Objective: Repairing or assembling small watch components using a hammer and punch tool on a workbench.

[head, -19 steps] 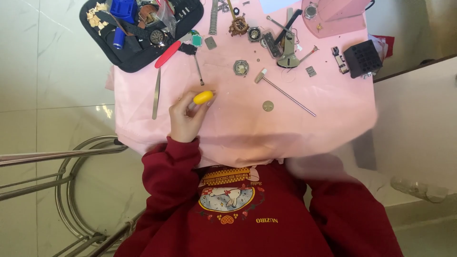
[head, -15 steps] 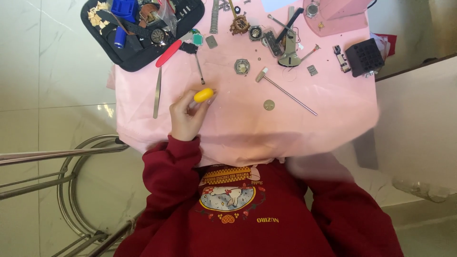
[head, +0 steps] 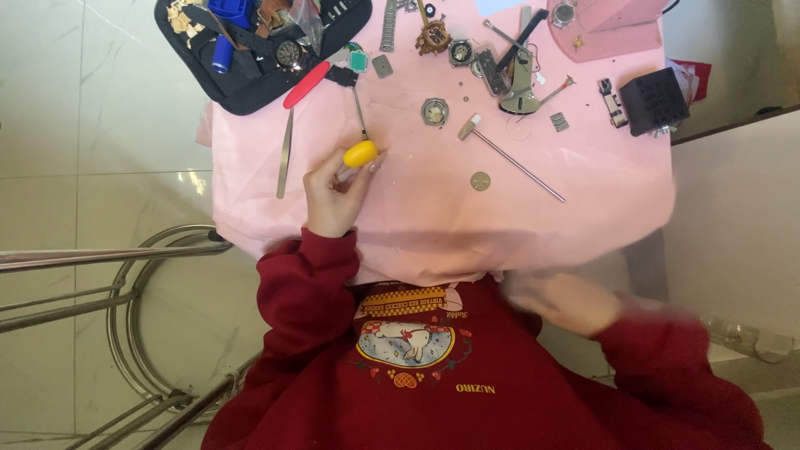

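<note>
My left hand (head: 333,193) rests on the pink cloth (head: 583,225) and grips the yellow handle of a small screwdriver (head: 360,153). The thin shaft points away from me, toward a small black watch part (head: 340,75). A pair of steel tweezers (head: 285,154) lies just left of this hand. My right hand (head: 562,302) is low at the table's near edge, in front of my red sweatshirt. It is blurred, and I cannot make out its fingers or anything in them.
A black tray (head: 242,96) of watch parts sits at the back left, with a red-handled tool (head: 307,83) beside it. Mid-cloth lie a round watch case (head: 434,111), a small hammer (head: 508,154) and a metal disc (head: 479,181). A black block (head: 654,100) stands right. A metal stool frame (head: 125,275) is at my left.
My right hand has come into view at the table's near edge, blurred by motion. My left hand still holds the screwdriver in much the same spot.
</note>
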